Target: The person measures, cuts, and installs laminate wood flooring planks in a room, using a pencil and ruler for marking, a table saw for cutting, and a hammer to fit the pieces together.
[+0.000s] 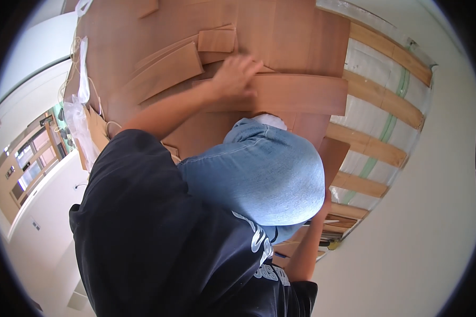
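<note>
My left hand (238, 75) is over the left part of a long reddish-brown floor plank (301, 94), slightly blurred. Its fingers reach out apart from the thumb, and I see nothing held in them. Whether it touches the plank is unclear. The plank lies crosswise on the laid brown floor, its right end near the bare wooden battens. My right hand (324, 205) is low beside my bent knee, by the lower end of another brown plank (335, 157). My knee hides its fingers, so I cannot tell whether it grips that plank.
Several cut plank pieces (169, 71) lie loosely stacked at the upper left. Wooden battens (367, 143) with pale sheeting and green tape between them run along the right, beside a white wall (407, 227). Clear plastic wrap (78, 124) and cords hang at the left.
</note>
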`<move>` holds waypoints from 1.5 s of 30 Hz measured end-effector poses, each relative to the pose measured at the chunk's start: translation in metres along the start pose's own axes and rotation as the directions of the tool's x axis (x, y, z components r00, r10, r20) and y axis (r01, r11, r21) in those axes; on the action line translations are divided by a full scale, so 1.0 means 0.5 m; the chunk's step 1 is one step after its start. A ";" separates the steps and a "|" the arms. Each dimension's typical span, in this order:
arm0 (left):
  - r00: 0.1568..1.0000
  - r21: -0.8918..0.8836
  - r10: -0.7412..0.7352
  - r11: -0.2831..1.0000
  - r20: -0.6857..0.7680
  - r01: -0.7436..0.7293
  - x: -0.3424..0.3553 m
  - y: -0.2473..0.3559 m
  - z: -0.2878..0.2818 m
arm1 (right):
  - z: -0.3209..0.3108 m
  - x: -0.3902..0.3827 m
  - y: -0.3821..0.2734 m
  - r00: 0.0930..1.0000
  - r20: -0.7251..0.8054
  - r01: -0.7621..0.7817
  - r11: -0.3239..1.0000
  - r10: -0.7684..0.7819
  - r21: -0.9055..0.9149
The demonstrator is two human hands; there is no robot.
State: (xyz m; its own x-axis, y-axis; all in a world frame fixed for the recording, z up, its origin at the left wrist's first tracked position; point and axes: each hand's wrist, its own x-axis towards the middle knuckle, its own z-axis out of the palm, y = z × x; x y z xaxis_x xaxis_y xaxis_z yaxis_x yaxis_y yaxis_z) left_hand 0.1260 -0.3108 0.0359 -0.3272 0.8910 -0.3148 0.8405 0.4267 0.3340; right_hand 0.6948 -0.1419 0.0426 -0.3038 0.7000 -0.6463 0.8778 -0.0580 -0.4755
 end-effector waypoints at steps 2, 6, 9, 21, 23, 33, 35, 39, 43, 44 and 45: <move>0.996 0.059 0.065 0.996 0.064 -0.069 -0.006 0.049 0.028 | 0.057 0.016 -0.068 0.999 0.019 -0.044 0.999 0.043 0.015; 0.997 0.062 0.044 0.997 0.067 -0.048 0.005 0.079 0.083 | 0.086 0.046 -0.081 0.978 -0.012 0.206 0.978 -0.207 -0.041; 0.988 0.121 0.144 0.981 0.053 -0.149 0.018 0.085 0.085 | 0.079 0.064 -0.048 0.977 -0.121 0.139 0.955 -0.175 -0.262; 0.934 0.015 0.262 0.964 -0.242 -0.266 -0.041 0.075 0.130 | 0.041 -0.059 0.097 0.932 -0.298 0.130 0.958 -0.206 -0.256; 0.986 -0.016 0.167 0.986 0.014 -0.167 -0.016 0.046 0.064 | 0.047 -0.083 0.106 0.904 -0.354 0.118 0.935 -0.240 -0.333; 0.965 0.165 0.115 0.974 0.238 -0.157 0.097 -0.053 -0.007 | 0.049 -0.190 0.070 0.860 -0.478 0.031 0.954 -0.176 -0.297; 0.944 0.112 0.105 0.983 0.313 -0.146 0.118 -0.057 -0.030 | 0.053 -0.204 0.075 0.837 -0.527 0.002 0.964 -0.147 -0.266; 0.945 -0.062 0.144 0.989 0.292 -0.132 0.176 -0.090 -0.089 | 0.057 -0.199 0.079 0.816 -0.578 -0.084 0.985 -0.019 -0.151; 0.994 -0.398 -0.057 0.913 0.092 0.089 0.312 -0.061 -0.165 | 0.047 -0.152 0.104 0.812 -0.582 -0.134 0.985 0.044 -0.112; 0.993 -0.751 -0.106 0.651 0.051 0.108 0.338 -0.064 -0.129 | 0.050 -0.145 0.107 0.823 -0.566 -0.132 0.985 0.046 -0.111; 0.985 -0.894 -0.127 0.418 0.121 0.164 0.376 -0.062 -0.106 | 0.052 -0.127 0.103 0.835 -0.545 -0.144 0.986 0.074 -0.086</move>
State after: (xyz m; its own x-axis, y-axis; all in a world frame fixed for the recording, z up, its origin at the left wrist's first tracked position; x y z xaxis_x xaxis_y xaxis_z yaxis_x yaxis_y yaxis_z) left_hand 0.0158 -0.1485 0.0134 -0.3766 0.8043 -0.4597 -0.0882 0.4628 0.8820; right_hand 0.7496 -0.2077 0.0437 0.0132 0.9682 -0.2500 0.9408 -0.0968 -0.3249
